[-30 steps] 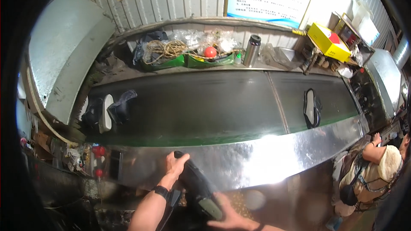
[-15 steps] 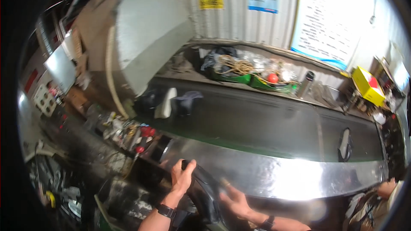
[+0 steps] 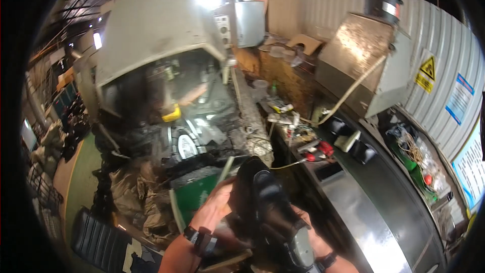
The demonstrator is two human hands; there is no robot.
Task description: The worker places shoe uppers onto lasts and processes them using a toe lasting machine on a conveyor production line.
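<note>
A glossy black shoe (image 3: 262, 192) is held up in front of me, its toe end pointing away. My left hand (image 3: 217, 205) grips its left side. At the lower right, my right hand (image 3: 313, 235) is wrapped round the other side, with its fingers partly hidden behind the shoe. A smooth grey piece (image 3: 303, 247) shows at the shoe's near end, by my right hand. Ahead, under a grey hood (image 3: 156, 25), a light shoe sole form (image 3: 187, 146) sits in a dark, dirty work bay.
To the right runs a dark conveyor belt (image 3: 389, 187) with a bright metal edge (image 3: 358, 212); a pale block (image 3: 347, 141) and dark shoe pieces lie on it. Red-capped items (image 3: 323, 147) clutter its end. Brown cloth (image 3: 146, 192) and a black seat (image 3: 101, 237) are at left.
My view has swung left, from the conveyor toward the hooded bay. The shoe has been raised and turned toe-away; my right hand, previously open beside it, now holds it too.
</note>
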